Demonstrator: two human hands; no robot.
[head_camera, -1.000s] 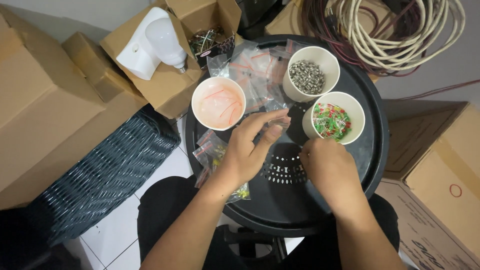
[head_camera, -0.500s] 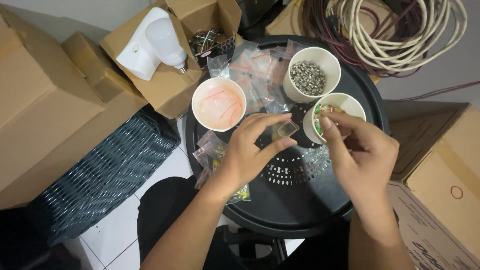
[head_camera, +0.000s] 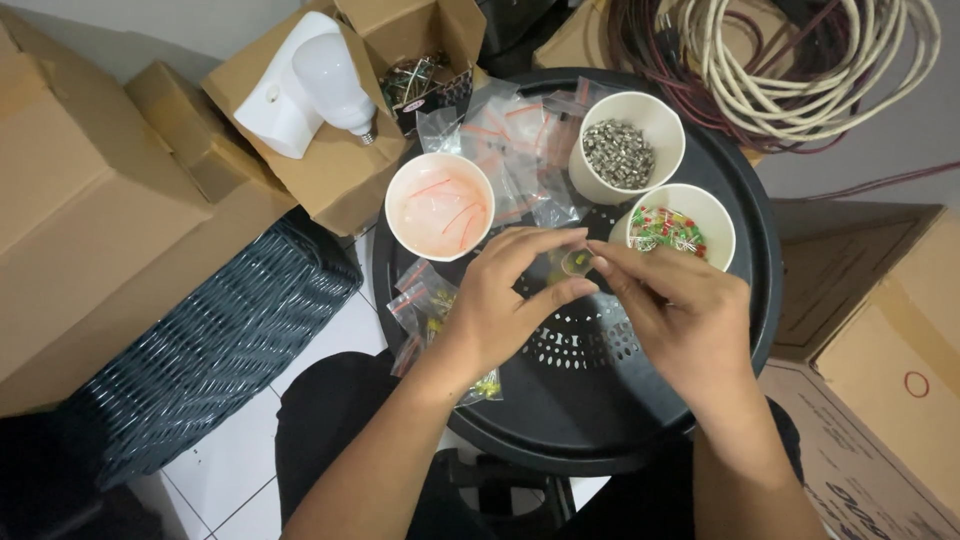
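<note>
My left hand (head_camera: 505, 300) pinches a small clear plastic bag (head_camera: 571, 264) between thumb and fingers above a round black stool top (head_camera: 560, 420). My right hand (head_camera: 675, 315) meets it from the right, its fingertips on the same bag. Just behind them stand three white cups: one with thin red strips (head_camera: 438, 205), one with small silver metal pieces (head_camera: 625, 148), one with red and green bits (head_camera: 682, 225). Small clear bags with yellow parts (head_camera: 430, 305) lie under my left wrist.
More clear bags (head_camera: 505, 140) lie between the cups. Cardboard boxes (head_camera: 90, 200) sit left, one bearing a white bulb and holder (head_camera: 310, 80). A dark woven basket (head_camera: 200, 350) lies lower left. Coiled cables (head_camera: 800, 60) are top right, flat cardboard (head_camera: 880, 340) right.
My right hand rose from the stool top, passed by the cup of red and green bits, and came left to join my left hand on the small bag.
</note>
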